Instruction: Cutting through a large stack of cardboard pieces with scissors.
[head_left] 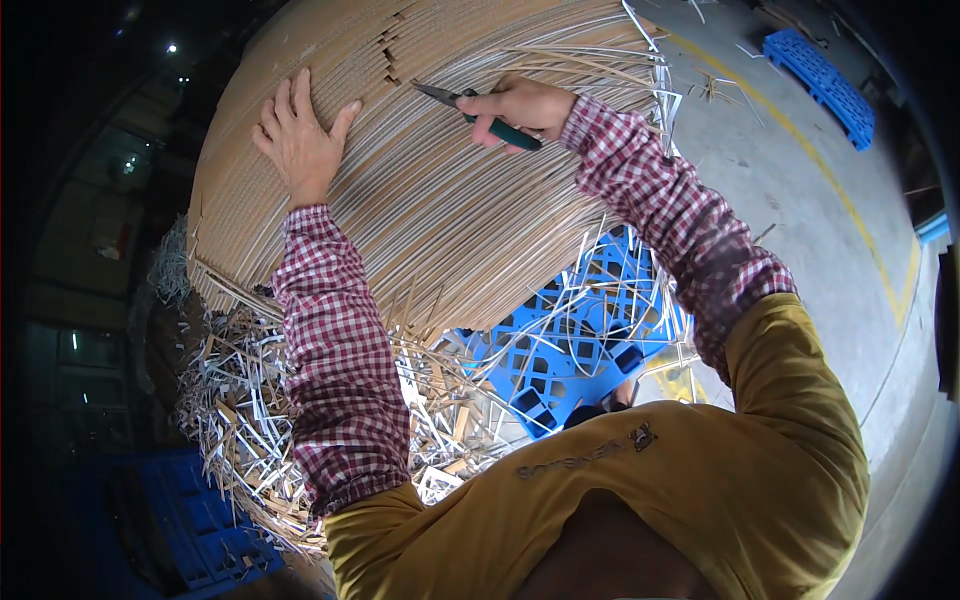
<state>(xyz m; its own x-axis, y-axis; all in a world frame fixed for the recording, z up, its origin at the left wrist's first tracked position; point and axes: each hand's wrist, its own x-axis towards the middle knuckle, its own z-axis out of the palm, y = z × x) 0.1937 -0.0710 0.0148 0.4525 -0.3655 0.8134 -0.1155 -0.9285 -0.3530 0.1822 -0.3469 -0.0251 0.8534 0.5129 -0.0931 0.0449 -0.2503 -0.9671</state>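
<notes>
A tall stack of brown cardboard sheets (pixel 450 230) fills the middle of the head view, its many layered edges facing me. My left hand (pixel 300 145) lies on the stack's left part with the fingers spread, holding nothing. In my right hand (pixel 520 108) is a pointed hand tool (pixel 515 135) with dark green handles; whether it is snips or pliers I cannot tell. Its dark metal tip points left, at the layered edges beside a short row of dark notches (pixel 390 55). Thin loose strips (pixel 590 65) stick out at the stack's right side.
Below the stack, a blue plastic pallet (pixel 540 360) shows under tangled strips. A heap of cardboard scraps (pixel 260 430) lies at the lower left, near another blue pallet (pixel 190 520). At the far right, a blue pallet (pixel 820 85) stands beyond a yellow floor line (pixel 800 135).
</notes>
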